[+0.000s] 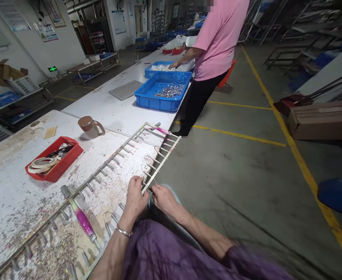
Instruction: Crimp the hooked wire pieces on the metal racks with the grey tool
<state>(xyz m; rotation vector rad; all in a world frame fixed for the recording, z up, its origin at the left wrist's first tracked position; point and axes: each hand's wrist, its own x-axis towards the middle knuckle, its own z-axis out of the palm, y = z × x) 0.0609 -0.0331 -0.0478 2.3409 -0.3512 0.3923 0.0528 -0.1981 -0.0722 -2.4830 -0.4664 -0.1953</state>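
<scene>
A long metal rack [99, 169] with rows of short pegs and thin wire hooks lies across the table and juts past its right edge. My left hand [136, 196], with a silver bangle on its wrist, is closed at the rack's near rail, its bent fingers around a peg there. Just to the right, my right hand [164, 200] is closed with thumb and fingers pinched beside the same rail. Whatever sits between those fingertips is too small to make out. A crossbar [82, 217] coated in pink and purple joins the rack's two rails.
A red bin [54, 159] holding tape rolls and tools stands left, near a brown mug [91, 127]. Farther up the table are a blue tray [159, 103] of small shiny parts and a grey mat [126, 90]. A person in a pink shirt [217, 39] reaches into another blue basket [156, 64].
</scene>
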